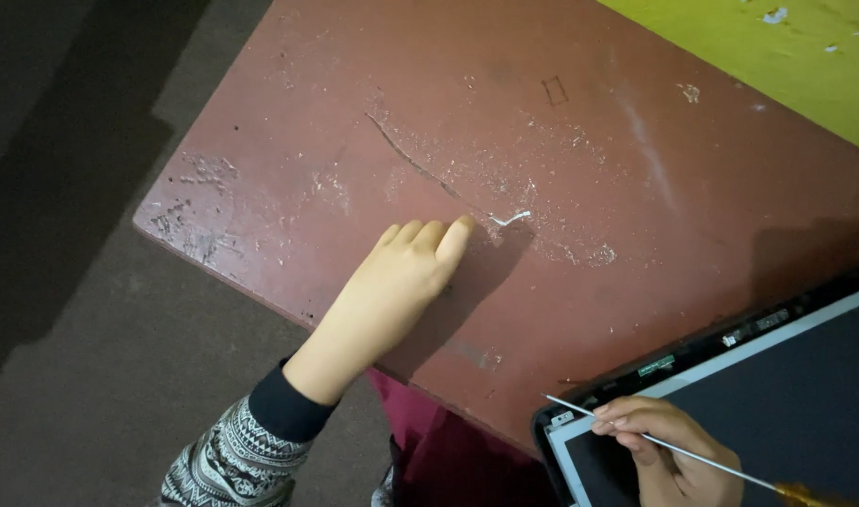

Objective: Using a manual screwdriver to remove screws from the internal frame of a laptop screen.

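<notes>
Head view, looking down on a worn reddish-brown table [580, 141], its paint scratched and flaked, with a long thin gouge running diagonally across the middle. Left hand [406, 277] lies flat on the tabletop, palm down, fingers [453, 239] straight and pressed together, gripping nothing; fingertips pointing up and to the right. Just beyond the fingertips, close but apart from them, a small pale bent sliver [510, 220] lies on the table surface; what it is cannot be told at this size. Left forearm wears a dark cuff and a black-and-white patterned sleeve [232, 460], coming in from the lower left over the table's near edge. Right hand [669, 451] sits at the bottom right, fingers curled and pinched closed around the thin metal shaft of a screwdriver [674, 449]; the shaft slants from upper left to lower right, its orange handle partly cut off by the frame's lower edge, its tip near the corner of a laptop screen panel [786, 394]. That panel rests on the table's near right corner, dark glass with a pale border, the black bezel strip along its upper edge showing small exposed parts. Hands well apart. Yellow-green wall [777, 56], chipped in spots, at upper right. Dark floor [92, 310] to the left of the table. Some magenta cloth [429, 441] shows below the table edge.
</notes>
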